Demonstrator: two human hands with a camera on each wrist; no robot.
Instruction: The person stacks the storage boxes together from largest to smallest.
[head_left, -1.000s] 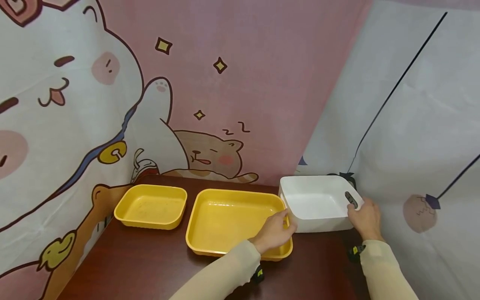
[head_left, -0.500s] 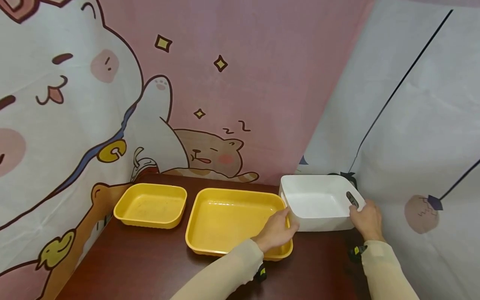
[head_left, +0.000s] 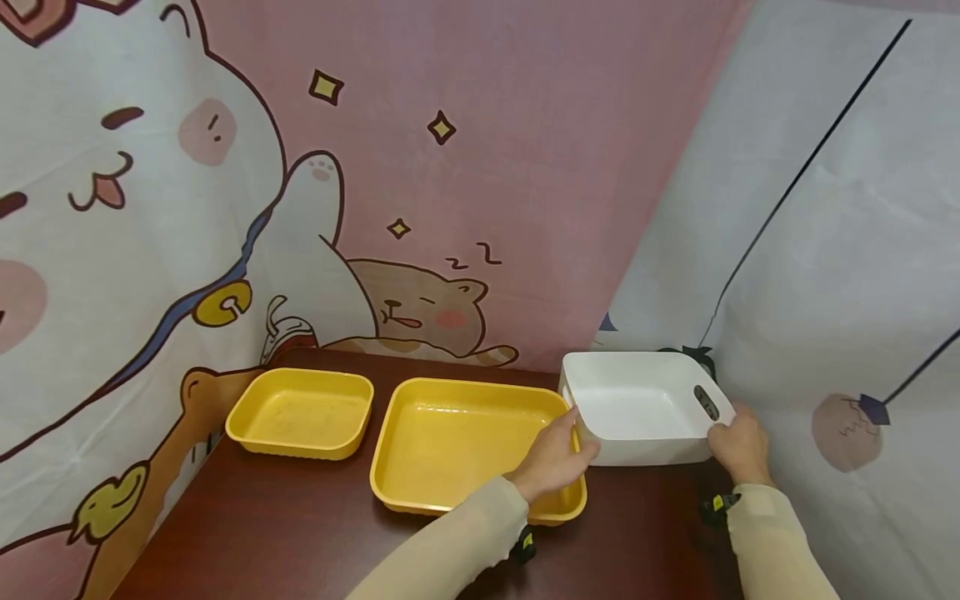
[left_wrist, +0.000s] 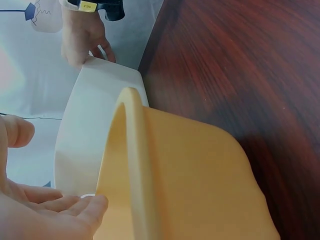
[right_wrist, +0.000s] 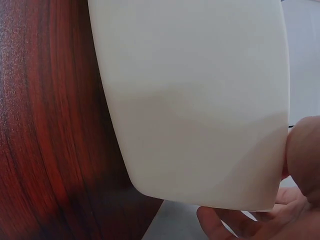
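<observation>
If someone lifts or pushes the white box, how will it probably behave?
The white box is probably stiff, because its walls stand straight. It is likely light for its size: the sides look thin and nothing shows inside. Its smooth surface may feel a bit slippery, but the wide, low shape suggests that it should slide rather than tip.

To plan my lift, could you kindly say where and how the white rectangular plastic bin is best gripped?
Take the bin by its right end wall, coming from the right: the oval slot there should give purchase, while the larger yellow rectangular tray sits close on its left.
</observation>
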